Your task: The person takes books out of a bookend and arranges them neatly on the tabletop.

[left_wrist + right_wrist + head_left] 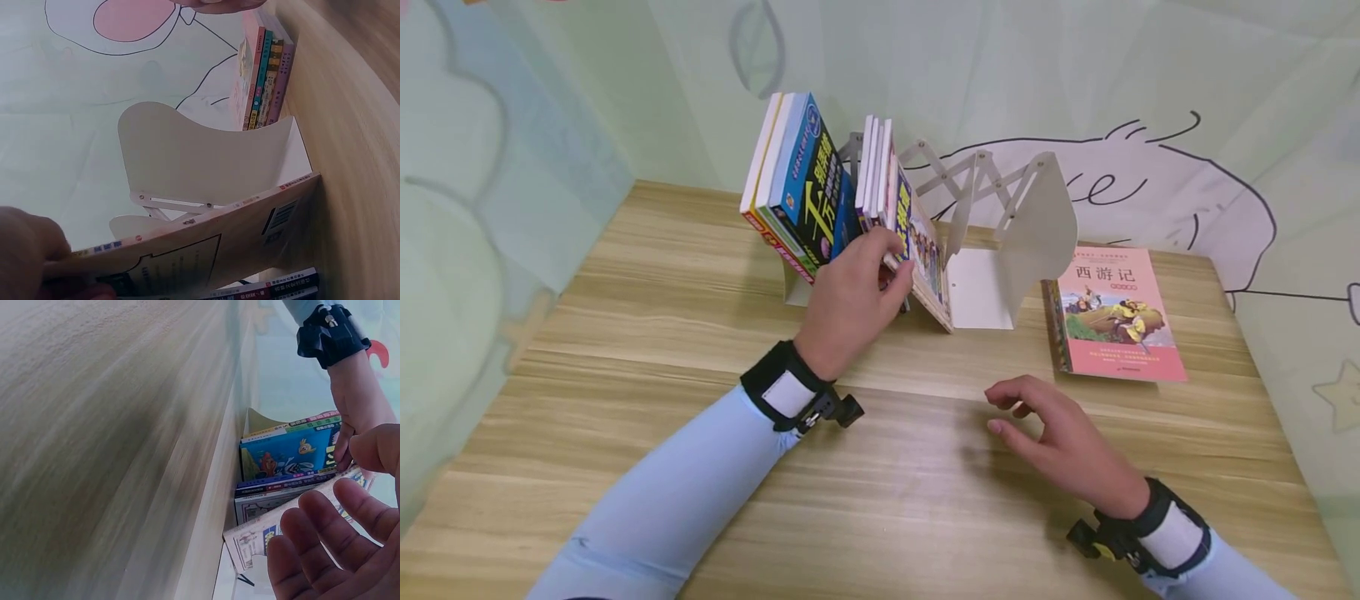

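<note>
My left hand [853, 296] pinches the top edge of a thin book [925, 242] that leans in the white folding bookend [1041, 225]. In the left wrist view, the fingers [28, 240] lie at the upper end of this book, its back cover and barcode showing. Just left of it stand several slim books [875, 171], then a group of thicker books with a blue-and-black cover [816, 179]. My right hand [1067, 442] hovers over the table with relaxed fingers and holds nothing. The right wrist view shows its loosely bent fingers [319, 519] in front of the books.
A stack of books with a pink cover [1120, 312] lies flat right of the bookend. The wooden table [880, 500] meets a fabric backdrop [647, 83] with cartoon drawings behind the bookend and at both sides.
</note>
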`<state>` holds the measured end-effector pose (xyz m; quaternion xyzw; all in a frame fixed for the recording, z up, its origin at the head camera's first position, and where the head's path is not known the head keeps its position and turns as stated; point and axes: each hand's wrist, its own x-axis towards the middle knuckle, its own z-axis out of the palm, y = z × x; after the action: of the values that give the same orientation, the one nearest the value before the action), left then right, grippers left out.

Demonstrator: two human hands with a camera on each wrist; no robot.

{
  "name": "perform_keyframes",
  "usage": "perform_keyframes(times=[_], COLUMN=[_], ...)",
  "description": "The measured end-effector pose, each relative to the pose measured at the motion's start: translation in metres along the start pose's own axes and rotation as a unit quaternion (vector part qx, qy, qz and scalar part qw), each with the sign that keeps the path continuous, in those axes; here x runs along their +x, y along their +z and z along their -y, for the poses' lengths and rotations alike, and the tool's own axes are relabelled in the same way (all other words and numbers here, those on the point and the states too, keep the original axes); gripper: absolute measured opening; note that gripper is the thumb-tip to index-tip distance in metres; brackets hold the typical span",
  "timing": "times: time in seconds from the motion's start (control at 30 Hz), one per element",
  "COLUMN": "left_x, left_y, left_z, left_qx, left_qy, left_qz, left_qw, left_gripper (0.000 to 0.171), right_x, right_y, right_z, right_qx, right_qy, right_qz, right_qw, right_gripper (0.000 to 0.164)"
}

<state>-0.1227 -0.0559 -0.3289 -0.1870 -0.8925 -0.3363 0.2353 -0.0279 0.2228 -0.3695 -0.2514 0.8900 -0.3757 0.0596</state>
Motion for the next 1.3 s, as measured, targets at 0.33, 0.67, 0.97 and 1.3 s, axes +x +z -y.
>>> perform_keyframes(times=[0.33, 0.67, 0.97, 1.3], left_x=[-0.006, -0.017, -0.032, -0.049], left_y=[-0.003, -0.027, -0.047, -0.039], left_z=[-0.001, -0.004, -0.015, -0.019], left_qx=[-0.037, -0.057, -0.127, -0.205], left_qy=[0.028, 0.112, 0.186, 0.277], left_qz=[-0.065, -0.133, -0.104, -0.003], left_qw=[0.9968, 0.9831, 0.9688, 0.9389], left_gripper=[0.015, 0.015, 0.013, 0.019], right_x=[-0.001, -0.001, 0.001, 0.006], right_y=[0.001, 0.002, -0.001, -0.005], right_z=[-0.002, -0.007, -0.007, -0.002], right_qx=[0.0, -0.008, -0.001, 0.046], right_qy=[0.0, -0.035, -0.02, 0.03], right_qz=[-0.003, -0.025, -0.051, -0.073], right_qw=[1.0, 0.999, 0.998, 0.996], right_gripper=[0.028, 0.029, 0.036, 0.062])
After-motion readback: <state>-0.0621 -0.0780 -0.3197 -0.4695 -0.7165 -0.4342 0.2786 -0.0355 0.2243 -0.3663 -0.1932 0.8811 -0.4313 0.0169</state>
